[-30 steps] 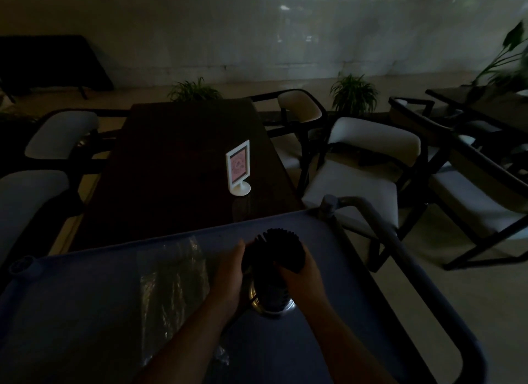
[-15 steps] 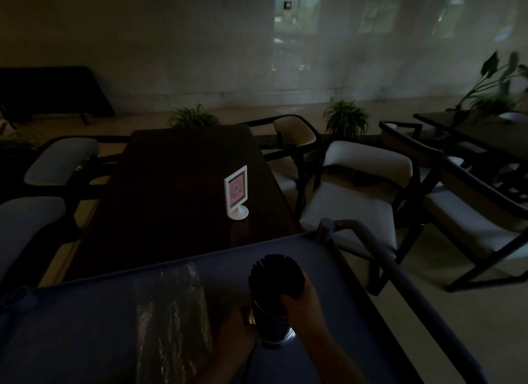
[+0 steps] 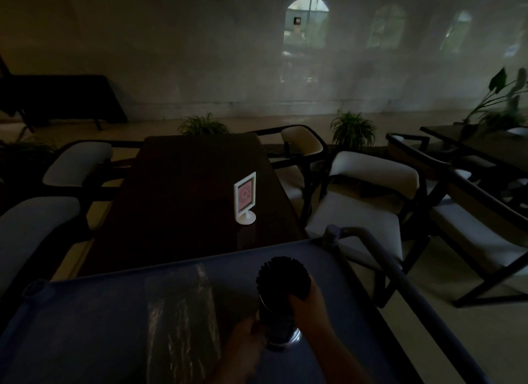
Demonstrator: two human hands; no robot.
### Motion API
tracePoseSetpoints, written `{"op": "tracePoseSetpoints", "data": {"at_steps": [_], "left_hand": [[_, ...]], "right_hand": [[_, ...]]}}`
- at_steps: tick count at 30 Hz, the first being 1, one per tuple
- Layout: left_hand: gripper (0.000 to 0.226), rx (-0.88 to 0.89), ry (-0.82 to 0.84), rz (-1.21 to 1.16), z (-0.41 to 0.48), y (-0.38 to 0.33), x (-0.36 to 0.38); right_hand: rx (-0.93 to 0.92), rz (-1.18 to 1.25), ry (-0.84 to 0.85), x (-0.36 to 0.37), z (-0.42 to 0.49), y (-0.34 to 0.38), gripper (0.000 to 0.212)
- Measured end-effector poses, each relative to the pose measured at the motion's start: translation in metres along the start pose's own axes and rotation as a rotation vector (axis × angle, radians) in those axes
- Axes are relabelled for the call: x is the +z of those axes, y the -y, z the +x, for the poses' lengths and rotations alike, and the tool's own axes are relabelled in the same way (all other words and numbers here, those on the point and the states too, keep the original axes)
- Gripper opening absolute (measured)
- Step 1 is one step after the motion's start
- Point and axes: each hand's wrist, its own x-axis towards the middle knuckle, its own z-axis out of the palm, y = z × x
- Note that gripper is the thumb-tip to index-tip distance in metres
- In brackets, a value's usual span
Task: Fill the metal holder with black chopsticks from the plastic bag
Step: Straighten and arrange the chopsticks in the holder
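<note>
A metal holder [image 3: 278, 326] stands upright on the grey cart top [image 3: 85, 326], packed with black chopsticks [image 3: 283, 278] that fan out above its rim. My right hand [image 3: 307, 303] grips the bundle of chopsticks from the right side. Low on the holder's left side, near its base, my left hand [image 3: 245, 340] touches it. The clear plastic bag [image 3: 183, 320] lies flat on the cart to the left of the holder, with dark chopsticks dimly visible inside it.
The cart's raised handle [image 3: 380, 258] runs along its right edge. Beyond the cart is a dark wooden table [image 3: 183, 189] with a white menu stand [image 3: 245, 198], and cushioned chairs [image 3: 363, 206] on both sides. The room is very dim.
My left hand has slid down from the chopstick bundle to the holder's base. The right hand stays on the chopsticks. My head has tilted up, showing more of the wall.
</note>
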Motion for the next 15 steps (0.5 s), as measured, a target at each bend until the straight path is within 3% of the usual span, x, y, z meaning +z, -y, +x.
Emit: {"op": "tracePoseSetpoints", "data": {"at_steps": [3,8,12,15], "left_hand": [[0.006,0.048,0.051,0.06,-0.005,0.003,-0.003],[0.025,0.022,0.114,0.127,-0.016,0.013,-0.014],[0.032,0.046,0.107,0.303,-0.019,0.011,-0.029],[0.035,0.064,0.216,0.478,-0.022,-0.008,-0.047]], "right_hand": [[-0.02,-0.034,0.016,0.0,-0.003,0.005,0.038],[-0.006,-0.042,0.006,0.0,-0.005,0.005,0.042],[-0.001,-0.024,-0.002,0.0,-0.006,0.006,0.043],[0.008,-0.042,0.01,0.0,-0.006,0.006,0.038]]}}
